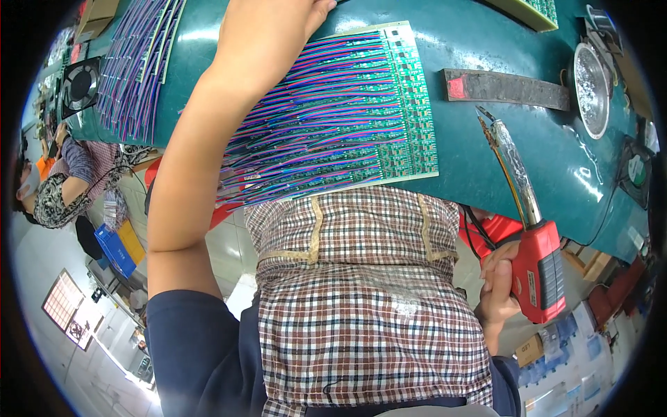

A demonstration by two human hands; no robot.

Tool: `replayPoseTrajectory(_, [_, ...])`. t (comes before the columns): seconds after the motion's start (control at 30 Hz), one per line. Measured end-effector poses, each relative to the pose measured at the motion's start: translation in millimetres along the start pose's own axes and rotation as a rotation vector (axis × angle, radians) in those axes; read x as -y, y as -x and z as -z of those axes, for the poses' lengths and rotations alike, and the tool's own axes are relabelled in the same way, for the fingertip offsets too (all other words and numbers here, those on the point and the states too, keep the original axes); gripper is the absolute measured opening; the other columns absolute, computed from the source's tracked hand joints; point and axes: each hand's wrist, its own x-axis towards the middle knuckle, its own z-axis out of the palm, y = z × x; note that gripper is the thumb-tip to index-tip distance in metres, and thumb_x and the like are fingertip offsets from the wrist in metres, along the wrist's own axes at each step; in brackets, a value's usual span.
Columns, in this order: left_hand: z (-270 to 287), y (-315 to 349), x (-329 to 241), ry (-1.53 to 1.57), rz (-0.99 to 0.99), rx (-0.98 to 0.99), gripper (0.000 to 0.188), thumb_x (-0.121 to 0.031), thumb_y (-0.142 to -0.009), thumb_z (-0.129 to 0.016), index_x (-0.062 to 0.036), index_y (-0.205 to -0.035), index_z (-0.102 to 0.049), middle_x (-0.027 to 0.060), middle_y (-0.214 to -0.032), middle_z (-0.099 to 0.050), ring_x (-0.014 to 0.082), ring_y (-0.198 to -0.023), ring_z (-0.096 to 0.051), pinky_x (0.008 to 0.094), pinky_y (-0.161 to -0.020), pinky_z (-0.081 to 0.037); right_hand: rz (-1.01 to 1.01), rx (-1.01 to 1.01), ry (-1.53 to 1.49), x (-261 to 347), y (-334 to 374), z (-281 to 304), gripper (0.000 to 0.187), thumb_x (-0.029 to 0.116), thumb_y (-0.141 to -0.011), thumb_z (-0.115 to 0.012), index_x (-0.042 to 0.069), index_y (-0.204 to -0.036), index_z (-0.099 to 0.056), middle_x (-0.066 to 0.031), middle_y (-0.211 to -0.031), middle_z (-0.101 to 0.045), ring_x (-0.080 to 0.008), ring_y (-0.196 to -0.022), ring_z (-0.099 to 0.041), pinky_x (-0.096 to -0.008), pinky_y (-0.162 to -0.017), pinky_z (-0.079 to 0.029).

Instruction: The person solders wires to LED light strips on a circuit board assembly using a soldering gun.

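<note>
My right hand (497, 285) is closed around the red and black grip of a soldering gun (540, 274). Its foil-wrapped barrel points up and away over the table's near edge, with a thin tube running alongside to the tip. To the left lies a panel of green circuit boards (417, 125), with rows of purple, blue and red wires (319, 115) spreading leftward. My left arm crosses above the wires, and my left hand (295, 21) is at the top edge of the view beyond the panel. Its fingers are mostly cut off, beside a sliver of something dark.
A dark bar (511, 90) with a red end lies right of the panel, beside a round metal dish (592, 90). Small fans (80, 85) stand at both table ends. More wired boards (142, 62) lie far left. Another person (76, 174) sits at the left.
</note>
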Motion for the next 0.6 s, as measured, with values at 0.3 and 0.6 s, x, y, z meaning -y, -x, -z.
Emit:
replayPoseTrajectory(0.3, [31.6, 30.2, -42.7, 0.463, 0.155, 0.037, 0.008, -0.006, -0.093, -0.068, -0.0017, -0.1, -0.071, 0.0057, -0.086, -0.07, 0.0126, -0.073, -0.068, 0.026, -0.066, -0.053, -0.077, 0.081, 0.022, 4.4, 5.4, 3.3, 0.01, 0.006, -0.095, -0.055, -0.002, -0.099, -0.051, -0.0085, -0.074, -0.05, -0.0095, -0.052, -0.039, -0.0259, -0.052, -0.039])
replayPoseTrajectory(0.6, [9.7, 82.8, -93.3, 0.475, 0.214, 0.274, 0.015, -0.011, -0.092, -0.071, -0.0017, -0.084, -0.062, 0.0099, -0.081, -0.06, 0.0224, -0.068, -0.065, 0.0306, -0.064, -0.056, -0.021, 0.248, 0.277, 1.8, 15.0, 16.6, 0.012, 0.009, -0.094, -0.06, -0.001, -0.094, -0.054, -0.0077, -0.073, -0.051, -0.0144, -0.061, -0.048, -0.0285, -0.055, -0.041])
